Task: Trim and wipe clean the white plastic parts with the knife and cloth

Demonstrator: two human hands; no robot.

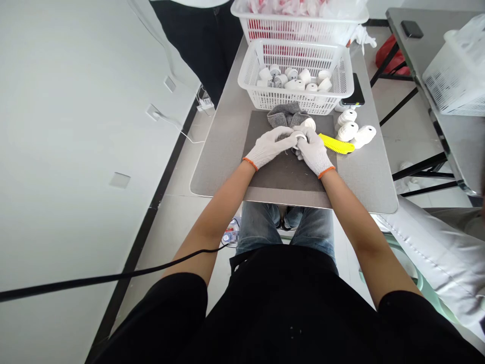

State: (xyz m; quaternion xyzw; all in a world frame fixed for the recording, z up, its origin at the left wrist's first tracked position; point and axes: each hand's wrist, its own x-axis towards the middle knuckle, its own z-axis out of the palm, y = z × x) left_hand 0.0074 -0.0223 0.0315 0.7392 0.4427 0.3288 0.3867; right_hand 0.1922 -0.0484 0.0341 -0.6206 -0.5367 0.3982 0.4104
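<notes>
Both of my hands wear white knit gloves and meet over a dark grey mat (280,174) on the table. My left hand (270,146) and my right hand (313,150) are closed together around a small white round part (299,136) held between the fingertips. Another white round part (308,123) lies just behind the hands, next to a crumpled grey cloth (286,115). A yellow serrated plastic tool (336,144) lies on the table right of my right hand.
A white basket (295,98) holding several white round parts stands behind the mat, with a second basket (299,25) of pink-white items beyond it. Three white rolls (356,131) and a black phone (356,91) lie at the right. A person in black stands at the far end.
</notes>
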